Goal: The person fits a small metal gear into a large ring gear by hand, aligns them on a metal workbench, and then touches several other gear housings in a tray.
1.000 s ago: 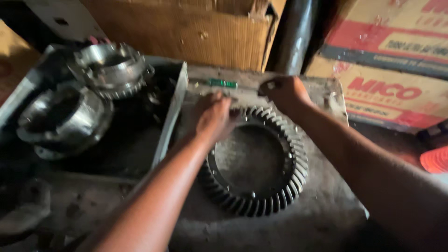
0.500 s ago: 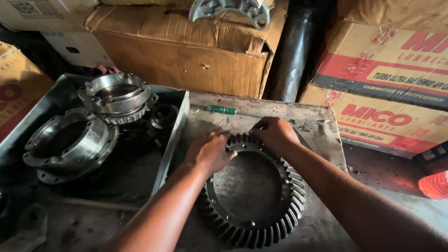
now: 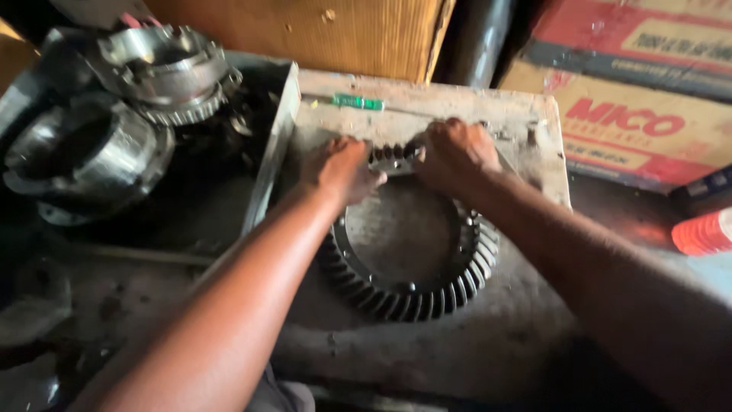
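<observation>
while flat, ring gear (image 3: pixel 415 294) far rim under left hand (image 3: pixel 339 169), right hand (image 3: pixel 455 156).

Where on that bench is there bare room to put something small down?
Bare patches: inside the ring gear, and the slab in front of it. The far edge is crowded by both hands and a green tool; the left tray is full of housings.

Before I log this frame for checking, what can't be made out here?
- Far rim of the gear ring, head view: covered by the left hand and right hand; neither grip can be judged.
- Metal housings, left: blurred and dark.
- Red object: cut off by the right edge.
</observation>
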